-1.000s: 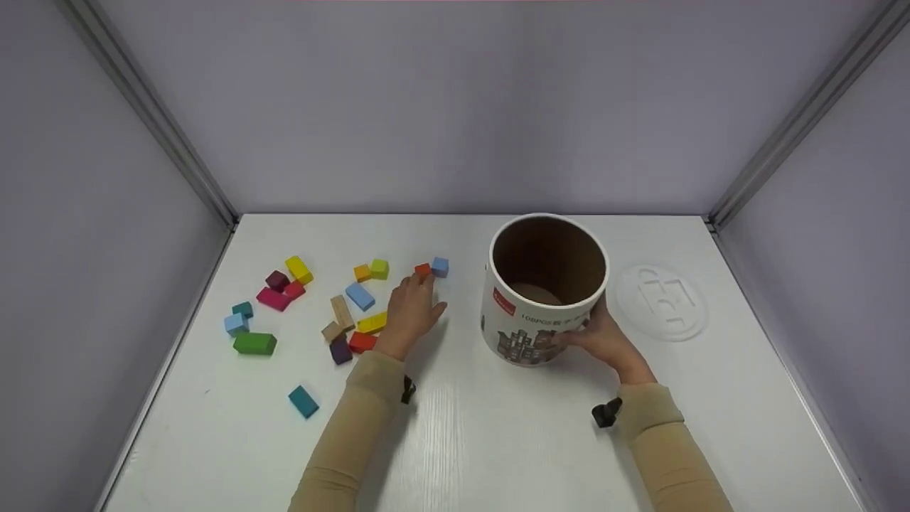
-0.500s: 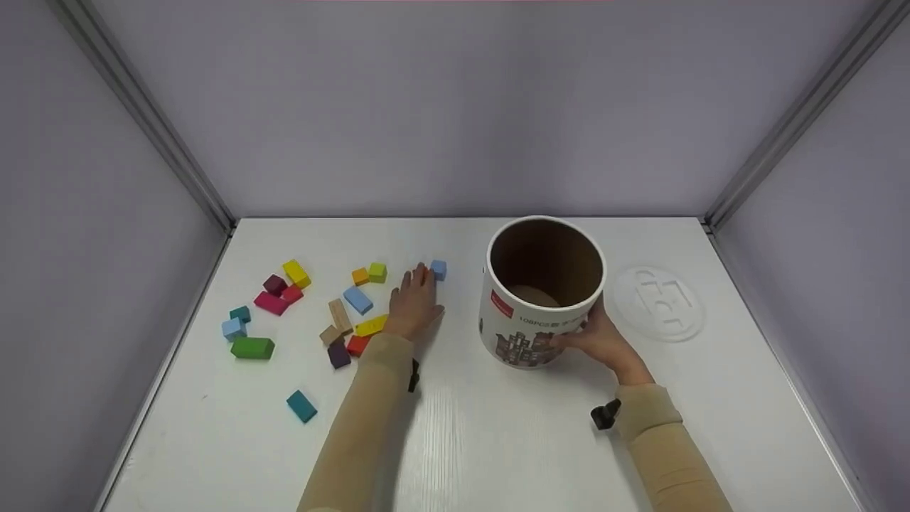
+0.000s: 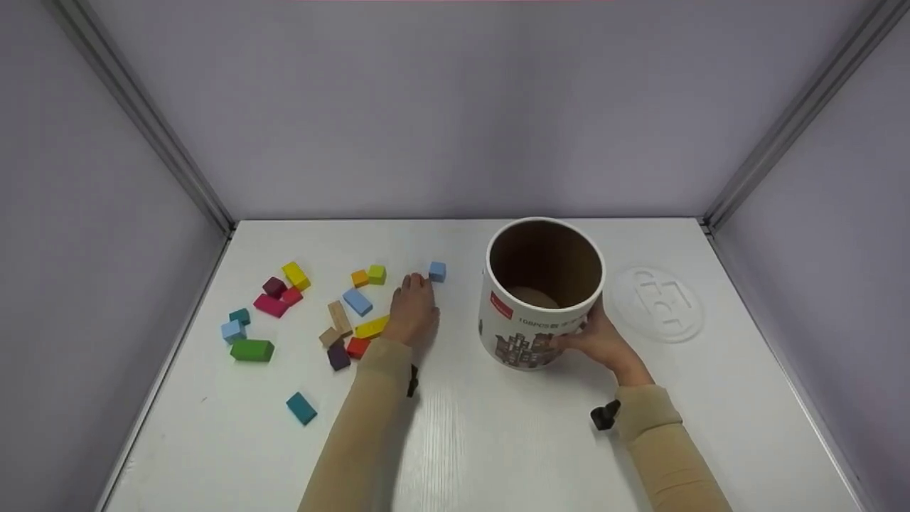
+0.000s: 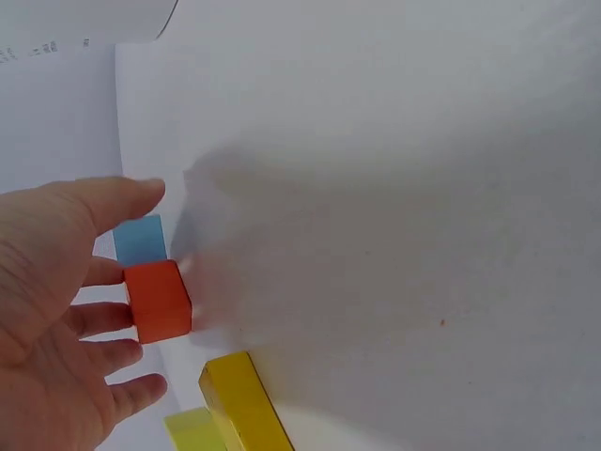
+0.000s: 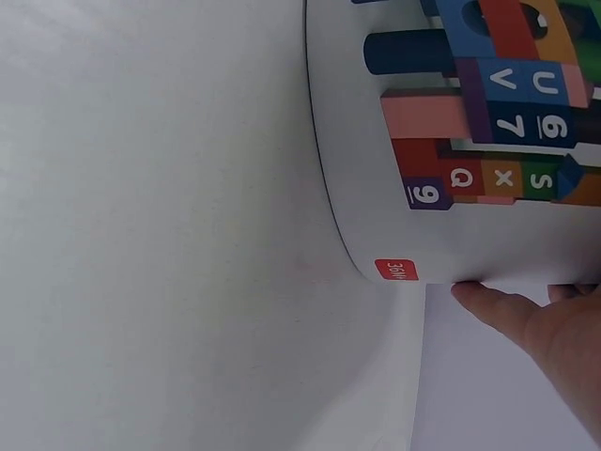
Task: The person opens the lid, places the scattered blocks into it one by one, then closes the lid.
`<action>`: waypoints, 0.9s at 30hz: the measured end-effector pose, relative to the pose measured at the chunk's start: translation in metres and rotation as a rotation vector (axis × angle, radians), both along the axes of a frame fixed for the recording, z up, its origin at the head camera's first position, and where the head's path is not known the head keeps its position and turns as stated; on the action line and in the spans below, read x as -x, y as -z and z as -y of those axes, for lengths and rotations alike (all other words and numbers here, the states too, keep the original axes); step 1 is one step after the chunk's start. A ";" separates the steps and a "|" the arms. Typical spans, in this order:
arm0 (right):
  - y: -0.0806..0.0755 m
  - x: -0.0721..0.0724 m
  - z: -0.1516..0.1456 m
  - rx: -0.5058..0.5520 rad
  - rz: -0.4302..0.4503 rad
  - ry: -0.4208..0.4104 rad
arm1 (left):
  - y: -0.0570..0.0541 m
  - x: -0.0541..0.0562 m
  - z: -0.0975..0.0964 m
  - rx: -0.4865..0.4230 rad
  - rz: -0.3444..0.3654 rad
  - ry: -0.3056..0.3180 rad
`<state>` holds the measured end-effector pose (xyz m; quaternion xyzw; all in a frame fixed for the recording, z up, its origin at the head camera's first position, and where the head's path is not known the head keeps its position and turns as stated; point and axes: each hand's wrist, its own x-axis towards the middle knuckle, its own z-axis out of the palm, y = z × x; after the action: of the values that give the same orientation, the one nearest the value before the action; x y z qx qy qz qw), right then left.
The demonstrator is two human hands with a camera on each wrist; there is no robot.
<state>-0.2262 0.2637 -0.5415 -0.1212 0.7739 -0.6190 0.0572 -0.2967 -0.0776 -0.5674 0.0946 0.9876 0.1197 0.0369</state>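
My left hand (image 3: 414,310) reaches over the far middle of the white table. In the left wrist view its fingertips touch the far side of a red block (image 4: 158,303), while the thumb stays apart from it. The head view hides this block behind the hand. A light blue cube (image 3: 437,272) sits just past the fingertips. My right hand (image 3: 604,343) grips the lower right side of a large white cardboard bucket (image 3: 522,338), thumb at the front. The bucket stands upright and lidless, with printed block pictures; its visible floor looks bare.
Several coloured blocks lie left of my left hand, among them a yellow block (image 3: 372,326), a wooden plank (image 3: 340,318), a green block (image 3: 252,350) and a teal block (image 3: 301,408). A clear round lid (image 3: 657,304) lies right of the bucket. Walls enclose the table.
My left hand first extended its fingers over the red block, then drew them slightly back toward me, bending them behind it. The right hand and bucket stay put; the view shifted a little.
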 end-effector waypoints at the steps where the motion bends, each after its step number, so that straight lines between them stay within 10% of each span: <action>1: 0.000 0.000 0.000 -0.005 0.004 0.002 | 0.000 0.000 0.000 0.006 -0.023 -0.003; 14: -0.029 -0.013 0.011 -0.017 0.011 -0.005 | -0.007 -0.001 0.000 0.024 -0.066 -0.021; 27: -0.011 -0.006 0.004 -0.037 0.021 0.023 | -0.020 -0.009 0.002 -0.132 -0.109 -0.025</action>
<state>-0.2206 0.2595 -0.5302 -0.1047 0.7860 -0.6064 0.0602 -0.2881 -0.0799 -0.5479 0.0909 0.9792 0.1796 -0.0246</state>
